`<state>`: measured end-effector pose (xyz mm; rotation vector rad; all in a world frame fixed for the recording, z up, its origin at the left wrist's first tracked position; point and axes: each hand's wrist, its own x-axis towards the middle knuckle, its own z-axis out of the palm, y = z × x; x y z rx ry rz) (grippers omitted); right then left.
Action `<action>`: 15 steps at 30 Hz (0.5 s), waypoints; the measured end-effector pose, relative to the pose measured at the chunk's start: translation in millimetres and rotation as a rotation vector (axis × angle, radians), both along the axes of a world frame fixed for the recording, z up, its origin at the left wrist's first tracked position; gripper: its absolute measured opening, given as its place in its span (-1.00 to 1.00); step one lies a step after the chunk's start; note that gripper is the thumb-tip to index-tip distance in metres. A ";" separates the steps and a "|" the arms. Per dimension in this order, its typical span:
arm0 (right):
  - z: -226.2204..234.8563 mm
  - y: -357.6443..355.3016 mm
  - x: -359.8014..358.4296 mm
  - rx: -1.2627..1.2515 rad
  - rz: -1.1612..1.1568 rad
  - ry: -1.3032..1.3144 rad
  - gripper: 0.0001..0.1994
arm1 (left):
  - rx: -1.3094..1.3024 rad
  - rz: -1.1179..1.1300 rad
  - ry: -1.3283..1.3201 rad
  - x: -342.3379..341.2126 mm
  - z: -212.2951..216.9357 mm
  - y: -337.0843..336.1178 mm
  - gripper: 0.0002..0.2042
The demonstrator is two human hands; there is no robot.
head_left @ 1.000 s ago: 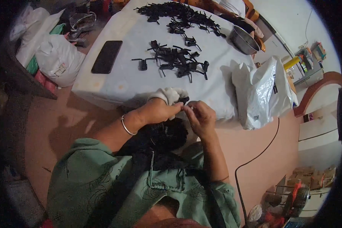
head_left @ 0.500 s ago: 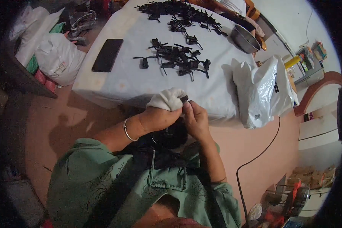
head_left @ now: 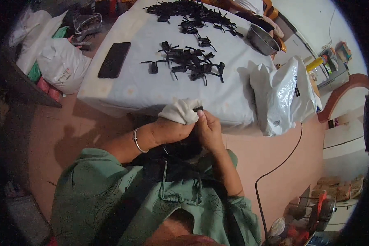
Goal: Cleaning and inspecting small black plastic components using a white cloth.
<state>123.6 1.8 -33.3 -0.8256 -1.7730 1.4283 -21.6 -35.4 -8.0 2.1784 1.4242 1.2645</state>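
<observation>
In front of the table's near edge my two hands meet. A bunched whitish cloth (head_left: 180,111) covers the fingers of my left hand (head_left: 174,130), which is closed round it; a silver bangle is on that wrist. A small black part (head_left: 198,108) sticks out at the cloth's right end. My right hand (head_left: 209,128) pinches this part between thumb and fingers, close against the cloth. Most of the part is hidden. Beyond my hands, a small pile of black plastic parts with thin arms (head_left: 194,63) lies on the white-covered table (head_left: 151,92).
A larger heap of similar black parts (head_left: 192,12) spreads along the table's far side. A dark phone (head_left: 115,60) lies at the left. A metal bowl (head_left: 263,39) and a white plastic bag (head_left: 276,96) stand at the right. Full sacks (head_left: 63,63) sit left of the table.
My hands stay together at almost the same place. The cloth and my right hand have shifted slightly round the black part, and the view has moved a little.
</observation>
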 end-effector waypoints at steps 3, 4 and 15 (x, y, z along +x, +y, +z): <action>-5.3 -1.2 -7.8 -0.058 -0.032 0.031 -0.67 | -0.001 0.054 0.121 1.1 -11.8 1.4 -0.79; -7.0 -1.2 -9.2 -0.134 -0.029 0.072 -0.67 | -0.001 0.053 0.122 2.2 -11.7 1.2 -0.79; -5.5 7.0 13.6 0.168 0.009 -0.160 -0.88 | -0.453 -0.034 -0.771 -7.8 -4.3 4.6 -0.69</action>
